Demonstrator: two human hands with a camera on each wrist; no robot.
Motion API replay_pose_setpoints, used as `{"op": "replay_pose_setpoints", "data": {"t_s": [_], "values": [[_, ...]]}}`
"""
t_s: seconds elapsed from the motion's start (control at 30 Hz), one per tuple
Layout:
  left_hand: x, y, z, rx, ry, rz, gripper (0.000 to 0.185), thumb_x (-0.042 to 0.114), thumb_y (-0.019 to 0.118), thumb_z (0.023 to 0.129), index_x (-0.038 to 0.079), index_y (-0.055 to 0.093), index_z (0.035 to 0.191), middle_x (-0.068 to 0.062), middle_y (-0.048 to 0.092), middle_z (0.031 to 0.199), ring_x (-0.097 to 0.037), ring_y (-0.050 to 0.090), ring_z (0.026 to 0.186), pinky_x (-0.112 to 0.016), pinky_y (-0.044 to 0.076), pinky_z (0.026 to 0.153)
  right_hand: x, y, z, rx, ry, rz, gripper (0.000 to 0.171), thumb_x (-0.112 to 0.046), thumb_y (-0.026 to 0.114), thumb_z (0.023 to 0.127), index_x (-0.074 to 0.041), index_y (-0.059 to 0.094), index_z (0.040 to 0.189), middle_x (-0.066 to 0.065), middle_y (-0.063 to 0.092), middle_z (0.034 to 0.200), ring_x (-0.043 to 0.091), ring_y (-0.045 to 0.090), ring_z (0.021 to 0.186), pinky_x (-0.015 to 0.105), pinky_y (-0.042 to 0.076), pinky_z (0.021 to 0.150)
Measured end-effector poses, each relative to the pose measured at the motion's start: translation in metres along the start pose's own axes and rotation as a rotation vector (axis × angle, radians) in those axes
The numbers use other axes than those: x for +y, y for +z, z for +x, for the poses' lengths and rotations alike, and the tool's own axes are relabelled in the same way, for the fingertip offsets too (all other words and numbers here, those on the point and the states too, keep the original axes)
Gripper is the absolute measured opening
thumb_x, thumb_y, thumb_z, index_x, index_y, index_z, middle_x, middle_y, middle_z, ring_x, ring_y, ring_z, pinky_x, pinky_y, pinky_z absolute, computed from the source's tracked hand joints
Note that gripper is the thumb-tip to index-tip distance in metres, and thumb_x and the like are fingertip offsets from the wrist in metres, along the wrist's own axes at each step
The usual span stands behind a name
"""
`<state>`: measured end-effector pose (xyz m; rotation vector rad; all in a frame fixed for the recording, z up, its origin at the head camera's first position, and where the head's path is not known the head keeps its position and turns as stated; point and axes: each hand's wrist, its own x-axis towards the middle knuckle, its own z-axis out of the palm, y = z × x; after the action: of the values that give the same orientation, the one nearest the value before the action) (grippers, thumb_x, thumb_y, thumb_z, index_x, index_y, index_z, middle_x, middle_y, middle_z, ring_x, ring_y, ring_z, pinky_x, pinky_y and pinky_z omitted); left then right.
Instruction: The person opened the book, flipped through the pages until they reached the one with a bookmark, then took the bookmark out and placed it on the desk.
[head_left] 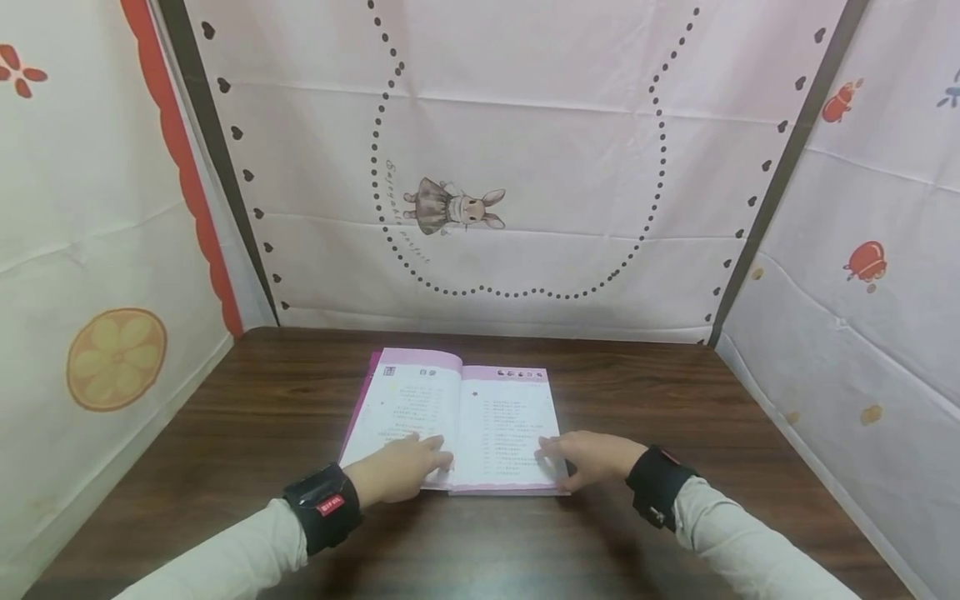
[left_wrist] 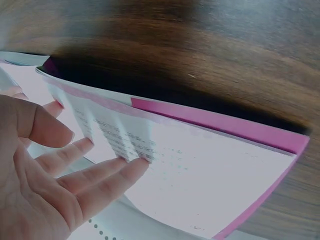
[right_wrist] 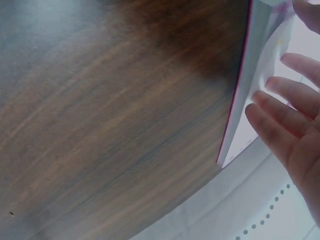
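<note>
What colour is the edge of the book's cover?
Pink. The book shows its pink cover edge most clearly in the left wrist view, along the far side.

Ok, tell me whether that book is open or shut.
Open: the book lies flat on the table, two pages showing, both hands resting on it.

Bare table (head_left: 247, 417) lies open either side of the book (head_left: 457, 417); cloth walls (head_left: 525, 167) close off three sides.

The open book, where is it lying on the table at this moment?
In the head view the open book lies flat mid-table, near the front edge, with the left hand and the right hand resting on its pages.
</note>
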<state>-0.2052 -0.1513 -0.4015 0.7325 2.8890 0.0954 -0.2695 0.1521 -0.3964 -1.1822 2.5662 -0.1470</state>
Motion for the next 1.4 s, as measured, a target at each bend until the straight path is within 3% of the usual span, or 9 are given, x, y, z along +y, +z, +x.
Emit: {"op": "replay_pose_setpoints", "data": {"t_s": [0.2, 0.4, 0.6, 0.87, 0.97, 1.1, 1.27, 1.4], "values": [[0.005, -0.002, 0.004, 0.03, 0.004, 0.006, 0.036, 0.015, 0.069, 0.083, 0.02, 0.059, 0.117, -0.005, 0.062, 0.123, -0.028, 0.062, 0.11, -0.042, 0.05, 0.094, -0.005, -0.004, -0.002, -0.021, 0.029, -0.014, 0.044, -0.015, 0.069, 0.083, -0.011, 0.06, 0.125, 0.007, 0.065, 0.121, 0.011, 0.057, 0.088, 0.03, 0.052, 0.085], [0.005, -0.005, 0.009, 0.054, -0.044, 0.016, 0.034, 0.013, 0.067, 0.085, 0.017, 0.059, 0.118, -0.011, 0.061, 0.125, -0.03, 0.062, 0.11, -0.043, 0.05, 0.095, 0.001, 0.0, -0.001, 0.057, -0.071, -0.09, 0.028, -0.003, 0.064, 0.085, -0.01, 0.069, 0.112, 0.005, 0.071, 0.108, 0.008, 0.059, 0.078, 0.019, 0.048, 0.068], [0.007, -0.003, 0.017, 0.119, -0.055, -0.015, 0.029, 0.026, 0.066, 0.086, 0.013, 0.061, 0.112, -0.01, 0.063, 0.104, -0.025, 0.064, 0.087, -0.037, 0.053, 0.077, 0.007, -0.002, 0.0, 0.148, -0.105, -0.146, 0.015, -0.013, 0.065, 0.087, -0.013, 0.072, 0.101, -0.002, 0.073, 0.089, 0.003, 0.06, 0.07, 0.017, 0.051, 0.067], [0.015, 0.005, 0.021, 0.176, -0.116, 0.011, 0.07, 0.065, 0.065, 0.073, 0.008, 0.061, 0.114, -0.008, 0.063, 0.097, -0.021, 0.06, 0.075, -0.035, 0.05, 0.068, 0.004, -0.008, 0.001, 0.278, -0.143, -0.132, 0.011, -0.016, 0.064, 0.089, -0.014, 0.071, 0.097, -0.005, 0.07, 0.083, 0.001, 0.055, 0.069, 0.017, 0.051, 0.068], [0.019, 0.009, 0.023, 0.192, -0.11, 0.012, 0.075, 0.068, 0.064, 0.072, 0.006, 0.058, 0.115, -0.008, 0.059, 0.089, -0.019, 0.054, 0.069, -0.035, 0.046, 0.063, 0.003, -0.009, -0.001, 0.331, -0.157, -0.137, 0.01, -0.013, 0.062, 0.09, -0.013, 0.07, 0.094, -0.006, 0.066, 0.078, 0.002, 0.052, 0.068, 0.018, 0.049, 0.066], [0.024, 0.013, 0.026, 0.202, -0.117, 0.052, 0.08, 0.07, 0.064, 0.07, 0.007, 0.056, 0.118, -0.01, 0.057, 0.088, -0.019, 0.052, 0.067, -0.037, 0.047, 0.062, 0.001, -0.011, -0.004, 0.387, -0.164, -0.145, 0.011, -0.01, 0.062, 0.089, -0.012, 0.07, 0.096, -0.004, 0.069, 0.082, 0.005, 0.057, 0.073, 0.021, 0.053, 0.071], [0.032, 0.015, 0.03, 0.209, -0.166, 0.149, 0.087, 0.079, 0.062, 0.063, 0.008, 0.058, 0.114, -0.011, 0.055, 0.083, -0.021, 0.05, 0.061, -0.038, 0.048, 0.058, -0.003, -0.015, -0.004, 0.461, -0.196, -0.173, 0.014, -0.008, 0.067, 0.086, -0.009, 0.071, 0.099, 0.0, 0.072, 0.09, 0.01, 0.066, 0.083, 0.026, 0.056, 0.077], [0.037, 0.016, 0.031, 0.207, -0.219, 0.22, 0.081, 0.079, 0.06, 0.064, 0.01, 0.058, 0.107, -0.01, 0.055, 0.079, -0.021, 0.051, 0.059, -0.036, 0.048, 0.056, -0.007, -0.02, -0.001, 0.514, -0.243, -0.217, 0.016, -0.008, 0.07, 0.083, -0.008, 0.072, 0.099, 0.001, 0.073, 0.092, 0.012, 0.068, 0.087, 0.026, 0.056, 0.079]]}}
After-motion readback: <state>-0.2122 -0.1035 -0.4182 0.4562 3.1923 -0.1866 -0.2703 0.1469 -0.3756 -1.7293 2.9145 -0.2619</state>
